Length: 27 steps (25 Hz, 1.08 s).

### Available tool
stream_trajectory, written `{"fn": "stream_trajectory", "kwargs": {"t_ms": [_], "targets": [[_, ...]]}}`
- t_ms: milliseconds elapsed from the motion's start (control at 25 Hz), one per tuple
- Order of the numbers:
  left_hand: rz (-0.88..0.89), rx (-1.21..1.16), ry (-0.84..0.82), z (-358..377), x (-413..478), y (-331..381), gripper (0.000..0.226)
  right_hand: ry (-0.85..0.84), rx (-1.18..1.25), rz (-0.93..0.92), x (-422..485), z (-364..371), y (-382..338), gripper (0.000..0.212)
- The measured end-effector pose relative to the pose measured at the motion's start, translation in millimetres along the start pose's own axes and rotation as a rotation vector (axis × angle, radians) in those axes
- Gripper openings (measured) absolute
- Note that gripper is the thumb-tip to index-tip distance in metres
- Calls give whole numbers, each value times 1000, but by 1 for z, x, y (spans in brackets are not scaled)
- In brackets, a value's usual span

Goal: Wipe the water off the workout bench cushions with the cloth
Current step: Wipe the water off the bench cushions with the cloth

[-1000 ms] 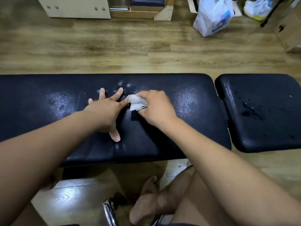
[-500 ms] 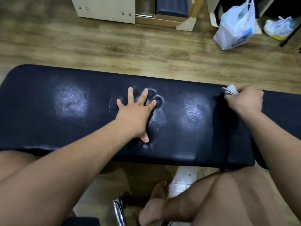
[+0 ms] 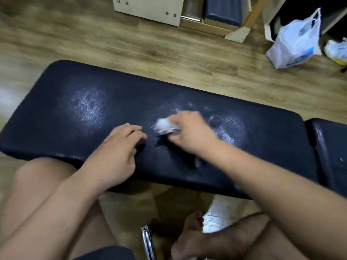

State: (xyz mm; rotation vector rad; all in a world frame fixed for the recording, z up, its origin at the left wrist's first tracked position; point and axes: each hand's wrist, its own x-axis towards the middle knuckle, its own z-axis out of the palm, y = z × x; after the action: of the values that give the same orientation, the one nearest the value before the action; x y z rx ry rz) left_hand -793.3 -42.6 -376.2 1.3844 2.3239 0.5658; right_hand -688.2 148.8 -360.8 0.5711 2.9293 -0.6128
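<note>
The long black bench cushion (image 3: 65,117) stretches across the view, with shiny wet patches at its left and centre-right. A second black cushion (image 3: 332,151) shows at the right edge, past a narrow gap. My right hand (image 3: 191,134) grips a bunched white cloth (image 3: 165,124) and presses it on the middle of the long cushion. Just left of the cloth, my left hand (image 3: 116,151) rests on the cushion near its front edge, fingers curled and loose, holding nothing.
Wooden floor lies beyond the bench. At the back stand a pale wooden unit (image 3: 150,6) and a white plastic bag (image 3: 294,42), with another bag (image 3: 338,51) at the far right. My bare legs and a chrome tube (image 3: 147,241) are below the bench.
My right hand has carried the cloth from the right end of the long cushion back left to its middle. My left hand has lifted from flat to curled and pulled toward the front edge.
</note>
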Motion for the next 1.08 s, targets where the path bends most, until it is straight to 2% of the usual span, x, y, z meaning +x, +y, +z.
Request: {"fn": "stream_trajectory", "kwargs": {"t_ms": [40,120,160,200,280,360,440,520,560,640,760,840,960,1040,1080], "targets": [[22,-1,9,4,0,1,45,76,-1,143,-8,-15,33,21],[88,12,45,7,7,9,43,189,-158,526,-40,-54,122,17],[121,21,54,9,12,14,41,196,-214,724,-65,-71,160,23],[133,27,55,11,15,18,39,213,-223,849,-89,-80,188,36],[120,53,59,14,15,19,37,279,-214,897,-106,-74,187,52],[95,60,94,17,9,20,37,352,-221,830,-88,-42,122,44],[80,67,111,17,0,25,37,266,-136,584,-75,5,30,31],[90,88,67,17,-12,29,44,30,-66,296,-94,43,-54,34],[108,108,36,18,-18,31,49,-38,-5,226,-109,52,-73,36],[113,141,25,21,-25,33,51,26,164,197,-139,48,-68,35],[84,198,15,29,-29,44,44,393,206,338,-174,16,-6,24],[46,289,-66,35,-30,53,45,506,107,609,-201,-16,61,19],[26,395,-119,39,-28,58,48,504,14,1000,-250,-43,141,29],[25,402,-104,37,-25,59,44,451,-31,1123,-256,-32,139,32],[28,412,-91,36,-23,60,42,462,-53,1109,-248,-19,122,33]]}}
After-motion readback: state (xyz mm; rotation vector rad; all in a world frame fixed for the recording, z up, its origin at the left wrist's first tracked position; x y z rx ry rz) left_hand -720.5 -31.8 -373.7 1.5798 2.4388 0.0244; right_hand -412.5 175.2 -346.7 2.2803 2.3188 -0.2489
